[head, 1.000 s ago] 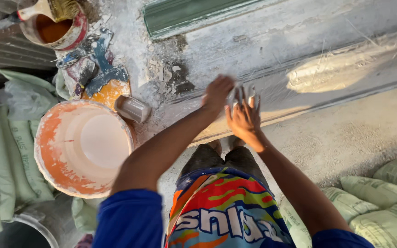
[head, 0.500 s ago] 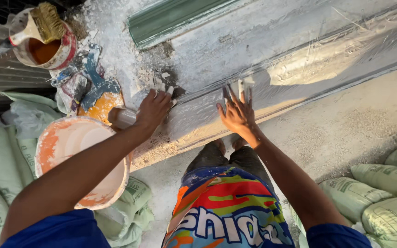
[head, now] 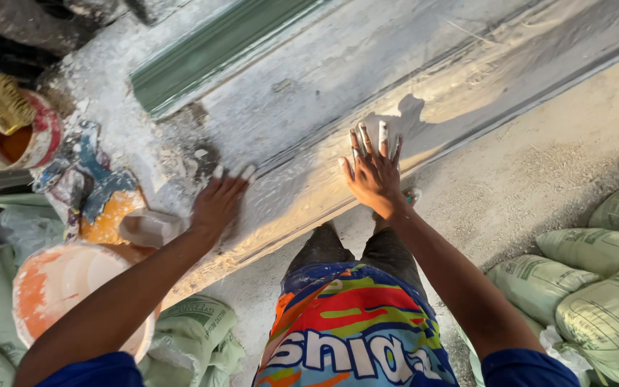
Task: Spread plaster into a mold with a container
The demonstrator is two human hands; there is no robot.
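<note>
A long moulded strip (head: 302,193), pale and wet with white plaster, runs diagonally across the view on a plaster-caked bench. My left hand (head: 218,204) lies flat on its left stretch, fingers together, tips white with plaster. My right hand (head: 372,170) presses on the strip further right, fingers spread, tips also coated white. Neither hand holds anything. A small metal cup (head: 148,229) lies on its side just left of my left hand.
An orange-stained bucket (head: 51,294) of white mix stands at the lower left. A pot with a brush (head: 8,125) sits at the far left. A green moulding (head: 216,50) lies behind. Filled sacks (head: 596,287) are piled on the right and lower left.
My left hand slid left along the strip, away from the right hand, and now rests flat near the metal cup. My right hand stayed on the strip with fingers spread.
</note>
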